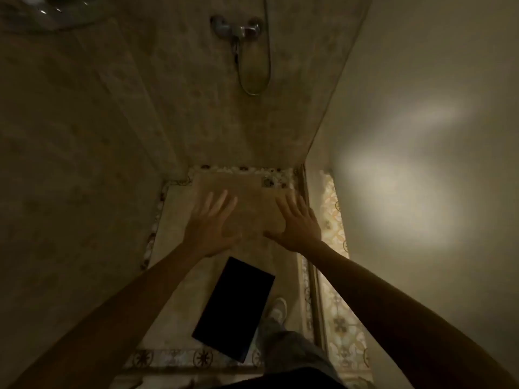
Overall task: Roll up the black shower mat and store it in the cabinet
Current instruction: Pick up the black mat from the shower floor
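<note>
Head view: black mat [234, 308] flat on tiled shower floor [179, 279], left hand [209, 223] and right hand [299, 224] spread.

Dimly lit home bathroom shower stall, marked by a chrome wall-mounted mixer tap [242, 30] with looping metal hose [254, 77], mottled beige tiled walls [84, 136] and a patterned mosaic-bordered tile floor [179, 265].

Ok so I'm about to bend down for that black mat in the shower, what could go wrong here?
The light is dim, so the black mat may be hard to judge at its edges. Your shoe stands right beside it; rolling toward that foot could catch it. Both the left hand and right hand are open and above the floor, not yet bracing.
</note>
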